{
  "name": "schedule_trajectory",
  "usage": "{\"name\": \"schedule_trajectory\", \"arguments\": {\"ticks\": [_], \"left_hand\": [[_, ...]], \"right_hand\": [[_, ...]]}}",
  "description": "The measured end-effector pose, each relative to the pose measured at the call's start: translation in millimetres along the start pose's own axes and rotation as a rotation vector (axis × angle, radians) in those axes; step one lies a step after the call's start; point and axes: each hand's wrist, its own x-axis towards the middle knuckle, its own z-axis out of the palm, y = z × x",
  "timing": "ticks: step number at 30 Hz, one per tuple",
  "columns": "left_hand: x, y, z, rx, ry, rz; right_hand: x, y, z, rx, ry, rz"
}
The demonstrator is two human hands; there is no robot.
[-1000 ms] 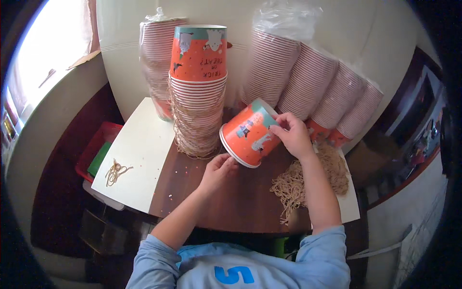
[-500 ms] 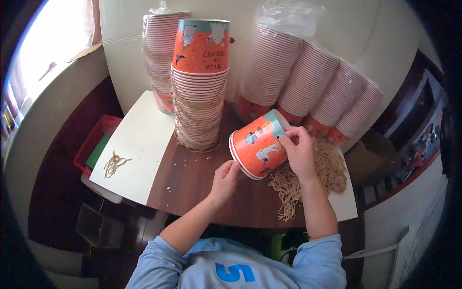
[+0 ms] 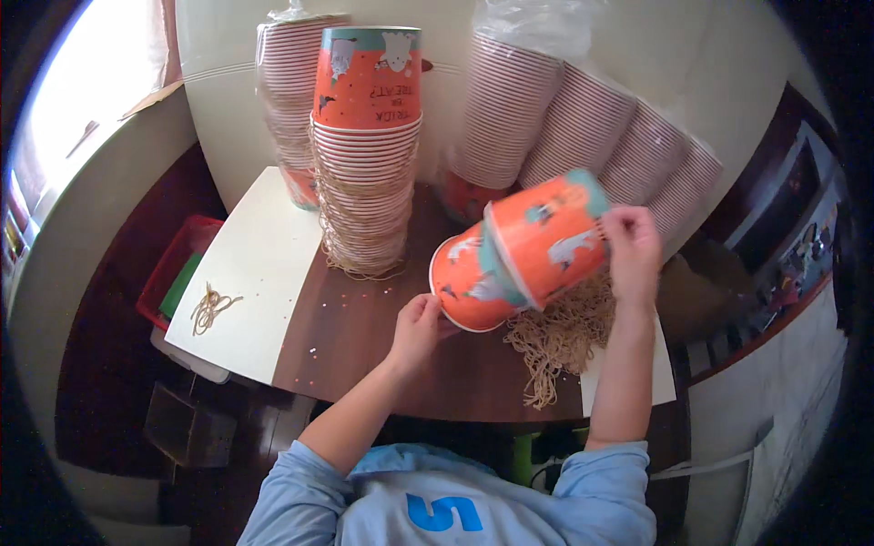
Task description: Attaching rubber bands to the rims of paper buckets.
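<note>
Above the table, two orange paper buckets with teal bases are partly pulled apart, one still over the other. My left hand [image 3: 416, 332] pinches the rim of the lower paper bucket [image 3: 462, 289]. My right hand [image 3: 634, 244] grips the base end of the upper paper bucket [image 3: 553, 246], which is tilted and slightly blurred. Under them lies a heap of tan cords [image 3: 551, 350], partly hidden by the upper bucket and my right forearm. Farther left stands a tall upside-down stack of buckets [image 3: 369, 82] with tan cords hanging around its rims.
Plastic-wrapped bucket stacks [image 3: 514, 114] lean along the back right; another wrapped stack [image 3: 299, 100] stands at the back left. A small bundle of cord [image 3: 211, 309] lies on the white left part of the table [image 3: 259, 264]. A red crate [image 3: 177, 264] sits beyond the left edge.
My right hand has moved up and right, sliding the upper bucket partway off the lower one. My left hand has shifted slightly left, still at the lower bucket's rim.
</note>
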Motion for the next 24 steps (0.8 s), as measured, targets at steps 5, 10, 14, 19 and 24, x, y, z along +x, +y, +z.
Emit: {"name": "schedule_trajectory", "arguments": {"ticks": [5, 10, 14, 19, 24], "left_hand": [[54.2, -26.0, -17.6, -0.023, 0.027, -0.143], [108.3, -10.9, -14.9, 0.090, 0.106, -0.252], [119.7, 7.3, -37.8, 0.443, 0.032, -0.192], [20.0, 87.8, -9.9, 0.324, -0.226, -0.195], [-21.1, 117.3, -35.5, 0.863, -0.127, -0.079]], "right_hand": [[14.0, -4.6, -79.6, 0.466, 0.191, 0.133], [-53.7, 50.4, -56.2, 0.562, 0.113, 0.465], [-122.5, 46.6, 15.5, 1.053, 0.063, 0.953], [-207.0, 103.2, 48.1, 1.153, 0.085, 1.376], [-186.2, 73.4, 54.0, 0.518, -0.557, 1.294]]}}
